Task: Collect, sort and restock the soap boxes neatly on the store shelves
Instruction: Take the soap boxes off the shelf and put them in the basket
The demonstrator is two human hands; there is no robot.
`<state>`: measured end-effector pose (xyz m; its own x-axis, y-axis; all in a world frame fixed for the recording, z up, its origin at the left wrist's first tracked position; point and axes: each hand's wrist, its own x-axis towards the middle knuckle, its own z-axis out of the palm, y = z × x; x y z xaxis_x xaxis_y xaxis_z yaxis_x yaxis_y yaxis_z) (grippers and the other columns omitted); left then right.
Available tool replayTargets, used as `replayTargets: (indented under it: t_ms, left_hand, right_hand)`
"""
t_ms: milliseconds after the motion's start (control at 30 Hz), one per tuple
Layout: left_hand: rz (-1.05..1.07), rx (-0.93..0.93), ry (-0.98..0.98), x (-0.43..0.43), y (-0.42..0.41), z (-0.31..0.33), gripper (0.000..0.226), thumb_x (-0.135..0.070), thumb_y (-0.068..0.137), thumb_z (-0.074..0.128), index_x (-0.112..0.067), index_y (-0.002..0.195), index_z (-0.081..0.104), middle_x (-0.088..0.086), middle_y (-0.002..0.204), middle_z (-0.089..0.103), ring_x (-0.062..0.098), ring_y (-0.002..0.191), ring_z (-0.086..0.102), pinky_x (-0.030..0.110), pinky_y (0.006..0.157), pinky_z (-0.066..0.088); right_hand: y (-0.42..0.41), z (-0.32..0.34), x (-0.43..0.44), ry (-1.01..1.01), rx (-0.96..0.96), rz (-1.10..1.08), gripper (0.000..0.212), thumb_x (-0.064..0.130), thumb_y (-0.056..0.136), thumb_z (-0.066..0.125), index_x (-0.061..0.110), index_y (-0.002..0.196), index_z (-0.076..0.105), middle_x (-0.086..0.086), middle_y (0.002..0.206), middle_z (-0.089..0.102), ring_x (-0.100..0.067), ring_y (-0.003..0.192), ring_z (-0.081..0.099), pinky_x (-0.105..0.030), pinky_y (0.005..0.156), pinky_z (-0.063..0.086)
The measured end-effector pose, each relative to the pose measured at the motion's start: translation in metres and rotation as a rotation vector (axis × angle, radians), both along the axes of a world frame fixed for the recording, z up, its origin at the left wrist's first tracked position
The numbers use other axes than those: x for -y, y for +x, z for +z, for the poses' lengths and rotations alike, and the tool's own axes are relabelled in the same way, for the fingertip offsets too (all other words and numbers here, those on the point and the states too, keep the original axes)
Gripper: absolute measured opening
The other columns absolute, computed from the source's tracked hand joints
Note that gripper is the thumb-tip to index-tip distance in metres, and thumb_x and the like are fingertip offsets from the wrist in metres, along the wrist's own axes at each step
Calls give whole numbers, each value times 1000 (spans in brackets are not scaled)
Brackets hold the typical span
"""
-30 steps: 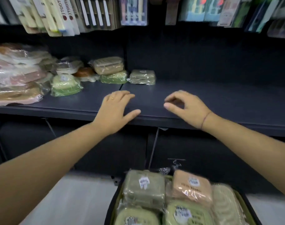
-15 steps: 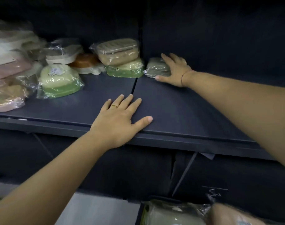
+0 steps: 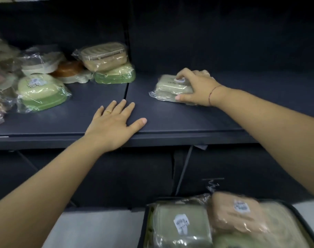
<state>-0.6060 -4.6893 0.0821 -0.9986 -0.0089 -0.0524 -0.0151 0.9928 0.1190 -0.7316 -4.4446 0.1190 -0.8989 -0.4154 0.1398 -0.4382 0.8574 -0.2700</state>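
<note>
My right hand (image 3: 194, 86) grips a pale green soap box (image 3: 167, 85) wrapped in clear plastic, fingers over its top and thumb on its near side. The box lies on the dark shelf (image 3: 170, 120), right of the shelf's centre seam. My left hand (image 3: 113, 126) rests flat on the shelf's front edge with its fingers spread. A beige soap box (image 3: 103, 56) is stacked on a green one (image 3: 115, 76) left of the seam. Farther left lies a light green box (image 3: 40, 90).
A dark basket (image 3: 142, 230) at the bottom right holds several wrapped soap boxes, an olive one (image 3: 179, 222) and a peach one (image 3: 233, 212) among them. More wrapped boxes (image 3: 2, 72) pile at the shelf's far left. The shelf's back wall is close behind.
My right hand has taken hold of the pale green box and pulled it right and forward, away from the stack. My left hand has stayed flat on the shelf edge.
</note>
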Motion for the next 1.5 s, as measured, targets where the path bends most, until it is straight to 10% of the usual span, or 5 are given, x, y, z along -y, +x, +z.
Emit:
replayTargets:
  t_ms: [367,633,1033,1500]
  left_hand:
    - [-8,12,-7,4,-7,0,90,-79,81,12,-30,156,10,-3,164,5,20,151,3,43,121,5]
    - [22,-17,-37,4,0,-2,79,-71,93,15,-25,157,11,1,164,5,23,151,5,43,121,7]
    - [40,-88,-107,1,12,-9,72,-64,97,15,-24,157,12,6,164,10,26,150,9,43,121,10]
    - [19,-149,-119,-2,19,-14,69,-58,99,13,-21,156,15,8,164,11,26,151,9,41,121,8]
  right_hand:
    - [254,-29,-157,-531,103,-295,63,67,62,71,53,117,44,7,119,52,-25,107,56,-50,82,54]
    - [320,-154,-172,-142,231,-1068,68,63,81,59,31,137,37,-12,129,43,-32,117,41,-43,97,38]
    - [312,-187,-156,225,130,-1047,79,81,77,41,27,134,27,-11,109,42,-27,96,47,-36,82,43]
    - [301,-196,-149,-213,83,-1115,81,47,79,70,21,145,29,-22,136,40,-43,117,45,-54,96,42]
